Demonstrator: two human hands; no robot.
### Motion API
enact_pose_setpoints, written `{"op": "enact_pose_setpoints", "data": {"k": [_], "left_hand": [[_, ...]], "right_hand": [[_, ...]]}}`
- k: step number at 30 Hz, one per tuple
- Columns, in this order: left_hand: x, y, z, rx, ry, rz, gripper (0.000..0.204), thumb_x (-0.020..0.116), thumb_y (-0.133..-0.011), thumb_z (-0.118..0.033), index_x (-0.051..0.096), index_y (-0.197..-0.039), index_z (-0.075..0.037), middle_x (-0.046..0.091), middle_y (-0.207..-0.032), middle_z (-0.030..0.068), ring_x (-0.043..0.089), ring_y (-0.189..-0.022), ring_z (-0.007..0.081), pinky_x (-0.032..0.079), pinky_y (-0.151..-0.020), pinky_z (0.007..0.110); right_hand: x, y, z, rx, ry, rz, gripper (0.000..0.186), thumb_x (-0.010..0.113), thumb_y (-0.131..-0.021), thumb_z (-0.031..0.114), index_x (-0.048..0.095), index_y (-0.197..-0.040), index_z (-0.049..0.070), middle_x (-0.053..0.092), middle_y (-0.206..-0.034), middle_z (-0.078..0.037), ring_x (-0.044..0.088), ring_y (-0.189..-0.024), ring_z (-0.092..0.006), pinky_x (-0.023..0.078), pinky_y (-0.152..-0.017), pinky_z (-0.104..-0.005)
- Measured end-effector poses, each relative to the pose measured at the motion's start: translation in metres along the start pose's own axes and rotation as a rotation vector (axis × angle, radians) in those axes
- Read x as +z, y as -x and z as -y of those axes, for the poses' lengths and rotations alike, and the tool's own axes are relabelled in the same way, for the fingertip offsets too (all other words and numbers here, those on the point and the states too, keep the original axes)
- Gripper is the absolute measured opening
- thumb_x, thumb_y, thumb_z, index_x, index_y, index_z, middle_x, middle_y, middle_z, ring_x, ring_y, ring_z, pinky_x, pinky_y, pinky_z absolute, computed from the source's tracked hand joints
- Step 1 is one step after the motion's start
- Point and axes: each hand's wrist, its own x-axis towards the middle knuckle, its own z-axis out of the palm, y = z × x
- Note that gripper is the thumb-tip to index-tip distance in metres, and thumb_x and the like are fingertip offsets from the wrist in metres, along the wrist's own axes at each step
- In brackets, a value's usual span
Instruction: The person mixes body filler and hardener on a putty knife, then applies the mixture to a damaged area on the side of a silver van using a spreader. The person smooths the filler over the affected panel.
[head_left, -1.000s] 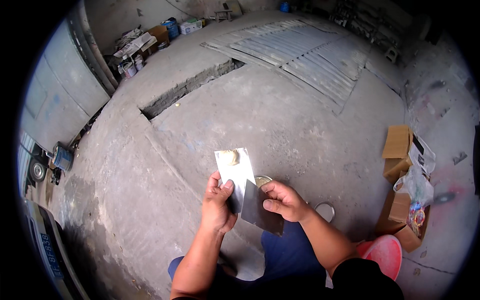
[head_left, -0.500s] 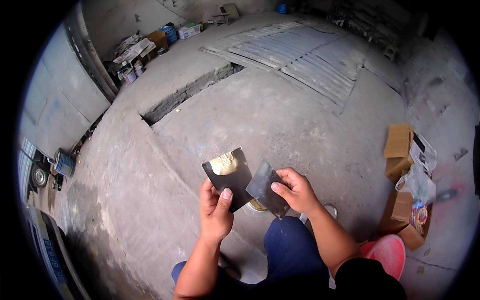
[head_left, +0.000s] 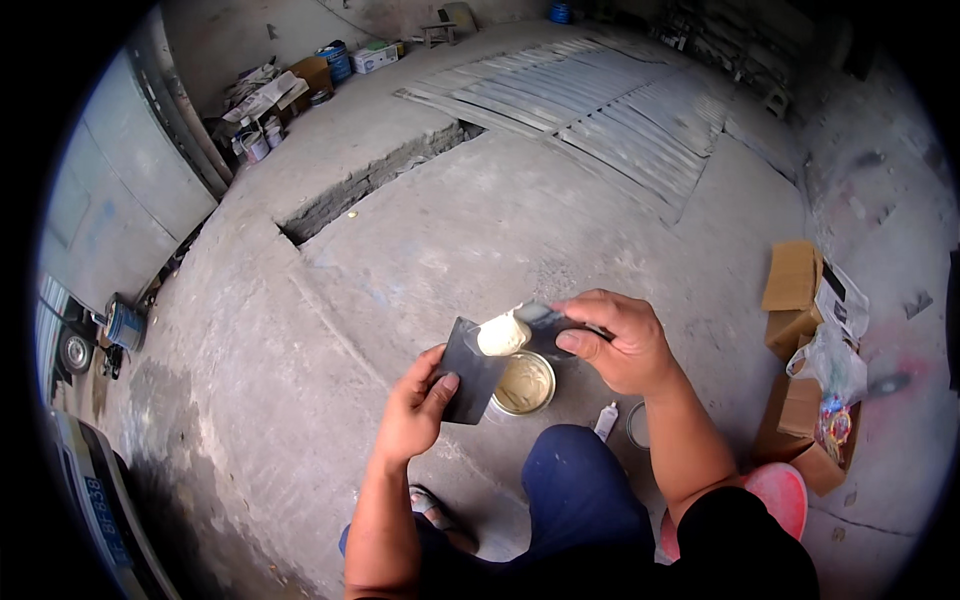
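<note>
My left hand (head_left: 415,402) grips a flat dark spreader plate (head_left: 468,385), thumb on its face. A lump of cream-coloured putty (head_left: 503,335) sits at the plate's upper right edge. My right hand (head_left: 625,345) holds a second dark putty spreader (head_left: 545,322), seen nearly edge-on, with its end against the putty. Just below the two spreaders, an uncovered round can (head_left: 524,385) of the same cream putty stands on the floor, partly behind the left plate. To its right lie a white tube (head_left: 606,421) and a round lid (head_left: 637,428), half hidden by my right arm.
A red plastic object (head_left: 778,500) is beside my right elbow. Cardboard boxes (head_left: 793,280) with plastic bags line the right side. Ahead are a narrow floor trench (head_left: 370,185) and corrugated metal sheets (head_left: 620,110). A car front (head_left: 95,490) stands at lower left.
The right spreader has risen and turned from flat-facing to nearly edge-on, now meeting the putty. The left plate has tilted and moved slightly right. The putty can has come into clearer view.
</note>
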Motion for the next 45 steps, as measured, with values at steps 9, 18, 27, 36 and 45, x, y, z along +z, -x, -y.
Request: {"op": "enact_pose_setpoints", "data": {"k": [9,18,27,36,45], "left_hand": [[-0.017,0.005,0.007,-0.023,0.101,0.134,0.041,0.053,-0.093,0.001,0.046,-0.134,0.003,0.062,-0.119,0.0081,0.056,-0.107,0.0125,0.044,-0.093,0.027],[-0.003,0.0,-0.018,0.001,0.669,0.111,0.056,0.061,-0.09,-0.011,0.038,-0.14,-0.001,0.06,-0.094,0.0064,0.057,-0.076,0.0158,0.048,-0.067,0.031],[-0.005,0.002,0.021,-0.119,1.178,0.585,0.043,0.058,-0.088,-0.023,0.047,-0.124,-0.004,0.045,-0.072,0.0036,0.044,-0.055,0.0137,0.035,-0.046,0.026],[0.008,0.0,0.006,-0.36,0.983,-0.06,0.032,0.06,-0.087,-0.024,0.053,-0.111,-0.003,0.052,-0.072,0.0062,0.044,-0.047,0.0132,0.03,-0.035,0.026],[-0.007,-0.006,0.019,0.205,0.25,-0.311,0.037,0.055,-0.095,-0.01,0.045,-0.13,-0.001,0.06,-0.117,0.0077,0.056,-0.104,0.015,0.043,-0.094,0.029]], "right_hand": [[0.028,0.018,-0.012,-0.216,0.154,0.191,0.043,0.062,-0.07,-0.013,0.065,-0.108,0.009,0.06,-0.11,-0.008,0.058,-0.107,-0.029,0.052,-0.088,-0.0366],[0.027,0.05,-0.053,0.1,0.043,-0.11,0.034,0.058,-0.084,-0.004,0.057,-0.117,0.003,0.063,-0.101,-0.009,0.061,-0.09,-0.02,0.051,-0.082,-0.0311],[0.081,0.034,-0.041,0.599,-0.732,0.039,0.022,0.059,-0.094,0.015,0.05,-0.109,0.001,0.063,-0.092,-0.005,0.055,-0.085,-0.0066,0.045,-0.075,-0.0241],[0.071,-0.013,-0.002,0.271,-0.629,0.168,0.022,0.058,-0.095,0.015,0.05,-0.11,0.0,0.065,-0.098,-0.008,0.059,-0.089,-0.01,0.047,-0.078,-0.0247],[0.083,0.082,-0.053,0.67,-0.911,-0.14,0.021,0.057,-0.095,0.012,0.051,-0.112,0.003,0.062,-0.104,-0.005,0.057,-0.093,-0.0079,0.045,-0.084,-0.025]]}}
